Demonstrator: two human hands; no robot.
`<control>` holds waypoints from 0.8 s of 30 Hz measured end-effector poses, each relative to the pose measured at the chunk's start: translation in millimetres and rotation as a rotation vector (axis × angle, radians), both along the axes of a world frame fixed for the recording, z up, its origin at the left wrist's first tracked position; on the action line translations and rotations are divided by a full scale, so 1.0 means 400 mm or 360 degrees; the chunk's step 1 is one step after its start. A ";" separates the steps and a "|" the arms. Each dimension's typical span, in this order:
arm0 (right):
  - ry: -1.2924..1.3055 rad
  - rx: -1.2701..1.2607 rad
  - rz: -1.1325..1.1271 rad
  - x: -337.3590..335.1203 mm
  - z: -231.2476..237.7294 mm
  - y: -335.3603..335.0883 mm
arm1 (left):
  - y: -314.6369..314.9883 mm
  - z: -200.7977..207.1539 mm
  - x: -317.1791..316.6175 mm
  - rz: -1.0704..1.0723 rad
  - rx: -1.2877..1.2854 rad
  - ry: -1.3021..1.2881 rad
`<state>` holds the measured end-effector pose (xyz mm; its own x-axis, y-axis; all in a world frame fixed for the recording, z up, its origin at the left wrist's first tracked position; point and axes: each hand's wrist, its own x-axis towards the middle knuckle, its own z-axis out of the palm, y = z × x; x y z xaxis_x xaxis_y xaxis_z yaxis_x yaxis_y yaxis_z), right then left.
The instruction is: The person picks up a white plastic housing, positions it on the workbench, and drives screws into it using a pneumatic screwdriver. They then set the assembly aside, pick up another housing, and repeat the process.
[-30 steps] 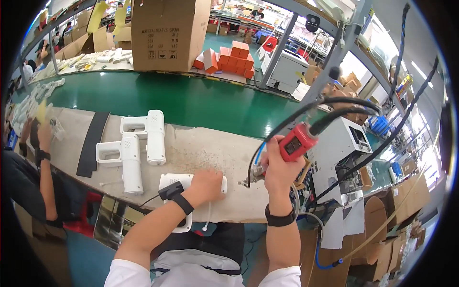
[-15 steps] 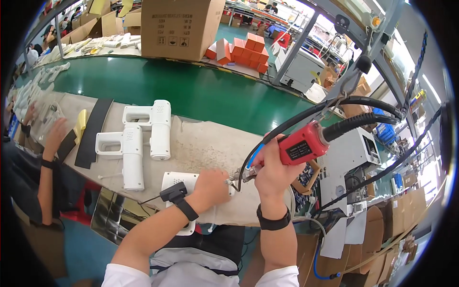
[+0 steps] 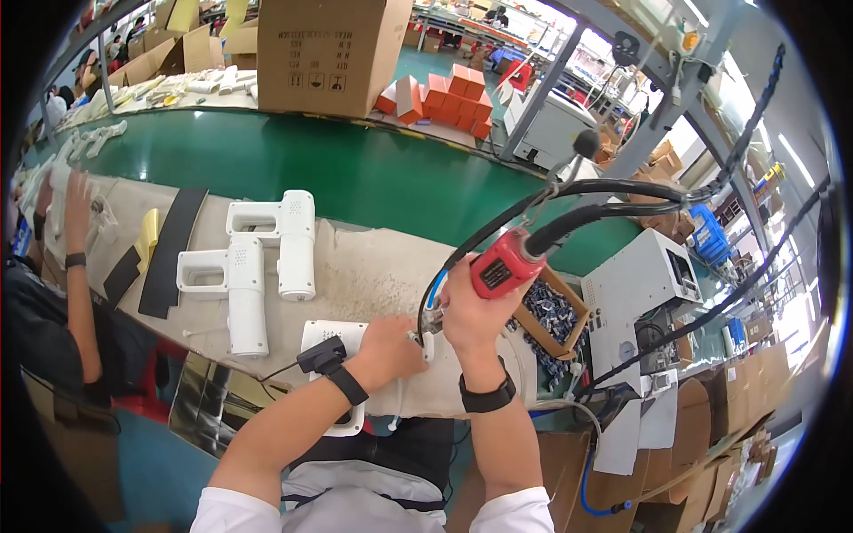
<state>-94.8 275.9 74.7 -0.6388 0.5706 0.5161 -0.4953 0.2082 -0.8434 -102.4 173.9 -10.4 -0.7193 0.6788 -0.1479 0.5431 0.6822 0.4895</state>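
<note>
My right hand (image 3: 476, 315) is wrapped round a red electric screwdriver (image 3: 505, 266), which tilts with its bit end down to the left and a black hose at its top. My left hand (image 3: 394, 346) is closed over a white gun-shaped plastic housing (image 3: 327, 334) lying on the bench near me, and presses it down. The screwdriver's metal end meets the housing beside my left fingertips; the exact contact is hidden by my fingers. Farther left lie two more white gun-shaped housings, one nearer (image 3: 248, 298) and one behind it (image 3: 298, 240).
Right of my hands stands a cardboard tray (image 3: 569, 333) of small dark parts beside a grey-white machine (image 3: 635, 275). A green conveyor belt (image 3: 355, 169) runs behind the bench, with a large carton (image 3: 329, 53) beyond it. A co-worker's hand (image 3: 78, 209) is at far left.
My right hand and the screwdriver have moved left and slightly down, closer to my left hand, showing more of the parts tray. My left hand stays on the housing. The co-worker's hand has shifted left.
</note>
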 end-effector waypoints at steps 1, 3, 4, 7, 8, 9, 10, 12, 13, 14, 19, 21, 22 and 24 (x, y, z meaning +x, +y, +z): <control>0.0001 0.0072 -0.0020 0.001 -0.004 0.002 | 0.000 -0.005 0.002 -0.0013 0.0007 0.0083; 0.0066 0.0037 -0.0003 0.019 0.012 0.023 | 0.013 -0.021 -0.010 -0.0040 0.0016 0.0178; 0.0085 -0.0033 -0.0014 0.046 0.067 0.020 | 0.023 -0.040 -0.026 -0.0011 0.0018 0.0274; 0.0165 -0.0117 -0.0038 0.115 0.168 0.021 | 0.047 -0.033 -0.056 -0.0018 -0.0019 0.0405; 0.0146 -0.0100 -0.0015 0.127 0.173 0.021 | 0.053 -0.031 -0.063 -0.0043 -0.0063 0.0442; 0.0126 -0.0084 0.0011 0.134 0.173 0.021 | 0.053 -0.035 -0.062 -0.0043 -0.0061 0.0440; 0.0189 0.0000 -0.0074 0.130 0.165 0.018 | 0.059 -0.032 -0.065 -0.0055 -0.0052 0.0456; 0.0131 0.0046 -0.0102 0.119 0.119 0.042 | 0.066 -0.027 -0.065 -0.0118 -0.0063 0.0473; 0.0069 0.0076 -0.0105 0.114 0.107 0.042 | 0.065 -0.025 -0.065 -0.0121 -0.0064 0.0471; 0.0031 0.0032 -0.0109 0.112 0.108 0.036 | 0.064 -0.026 -0.066 -0.0115 -0.0085 0.0462; -0.0005 0.0069 -0.0088 0.088 0.066 0.042 | 0.061 -0.017 -0.075 -0.0139 -0.0096 0.0381; -0.0014 0.0078 -0.0098 0.062 0.018 0.041 | 0.063 -0.049 -0.082 -0.0153 -0.0110 0.0432; -0.0019 0.0067 -0.0101 0.051 -0.001 0.038 | 0.059 -0.053 -0.080 -0.0148 -0.0115 0.0425; -0.0048 -0.0014 -0.0009 0.053 -0.016 0.027 | 0.047 -0.054 -0.077 -0.0169 0.0096 0.0521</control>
<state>-73.6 286.8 68.3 -0.6507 0.5788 0.4915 -0.4686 0.2032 -0.8597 -133.1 192.6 -31.9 -0.6468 0.7529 0.1217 0.7444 0.5885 0.3156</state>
